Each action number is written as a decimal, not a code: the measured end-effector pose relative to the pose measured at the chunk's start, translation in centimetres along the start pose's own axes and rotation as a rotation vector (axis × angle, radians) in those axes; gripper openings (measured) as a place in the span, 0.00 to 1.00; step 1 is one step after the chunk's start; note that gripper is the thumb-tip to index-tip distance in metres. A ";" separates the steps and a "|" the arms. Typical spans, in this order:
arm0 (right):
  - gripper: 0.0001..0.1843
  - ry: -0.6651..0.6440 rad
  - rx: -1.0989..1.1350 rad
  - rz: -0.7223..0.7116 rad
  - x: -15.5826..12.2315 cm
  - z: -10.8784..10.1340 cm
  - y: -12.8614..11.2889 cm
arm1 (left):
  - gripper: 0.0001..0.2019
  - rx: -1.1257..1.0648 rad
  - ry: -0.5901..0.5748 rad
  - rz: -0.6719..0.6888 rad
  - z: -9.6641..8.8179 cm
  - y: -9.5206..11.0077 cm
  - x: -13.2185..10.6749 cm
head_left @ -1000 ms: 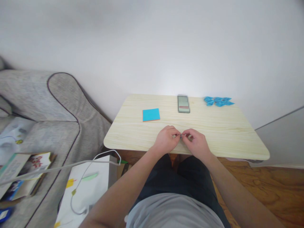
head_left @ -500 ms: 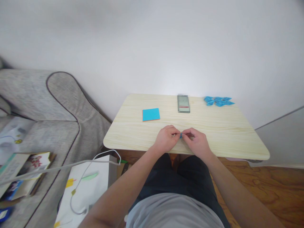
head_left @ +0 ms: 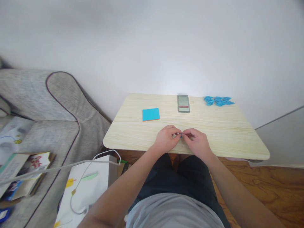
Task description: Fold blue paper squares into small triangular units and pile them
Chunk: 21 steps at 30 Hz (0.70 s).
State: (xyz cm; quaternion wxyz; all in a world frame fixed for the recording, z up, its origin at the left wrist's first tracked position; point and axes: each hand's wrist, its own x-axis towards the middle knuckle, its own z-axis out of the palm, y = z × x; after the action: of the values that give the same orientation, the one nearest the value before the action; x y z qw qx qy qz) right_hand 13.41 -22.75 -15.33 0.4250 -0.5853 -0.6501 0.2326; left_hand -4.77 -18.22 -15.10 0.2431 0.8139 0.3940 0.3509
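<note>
Over the near edge of the table, my left hand (head_left: 167, 138) and my right hand (head_left: 196, 141) meet fingertip to fingertip. Both pinch a small piece of blue paper (head_left: 181, 136), mostly covered by the fingers, so its folded shape cannot be made out. A stack of blue square paper (head_left: 151, 114) with an orange lower edge lies ahead of my left hand. Several folded blue paper pieces (head_left: 218, 101) rest together at the back right of the table. Straight ahead of my hands lies a phone-like device (head_left: 183, 103), its screen blurred.
The pale wood-grain table (head_left: 228, 126) stands against a white wall. On the left is a grey sofa (head_left: 55, 136) with books (head_left: 26, 171) on it. A white cabinet (head_left: 85, 186) with a cable (head_left: 71, 164) across it stands near my left arm.
The blue paper between my fingertips shows slightly less and lower than before. My hands stay in almost the same place.
</note>
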 end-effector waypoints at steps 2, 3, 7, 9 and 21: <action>0.08 -0.004 -0.018 -0.007 0.0 -0.1 -0.1 | 0.07 0.010 0.004 0.005 0.1 0.0 0.0; 0.08 -0.001 -0.026 -0.003 0.0 -0.1 -0.2 | 0.07 0.014 0.007 0.004 0.1 0.0 0.0; 0.07 0.013 -0.045 0.016 0.0 0.0 -0.2 | 0.07 0.023 0.024 -0.021 0.5 -0.1 -0.1; 0.07 0.020 -0.050 0.018 0.0 0.1 -0.2 | 0.07 0.012 0.029 -0.030 0.6 -0.1 -0.1; 0.07 0.055 -0.074 0.037 -0.1 0.3 -0.1 | 0.06 -0.037 0.014 -0.058 1.0 -0.6 -0.3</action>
State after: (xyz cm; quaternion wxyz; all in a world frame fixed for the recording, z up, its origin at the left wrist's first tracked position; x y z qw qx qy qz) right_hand 13.09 -22.83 -15.44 0.4166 -0.6186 -0.6354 0.2001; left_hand -4.42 -18.22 -16.31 0.2656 0.7951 0.4123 0.3566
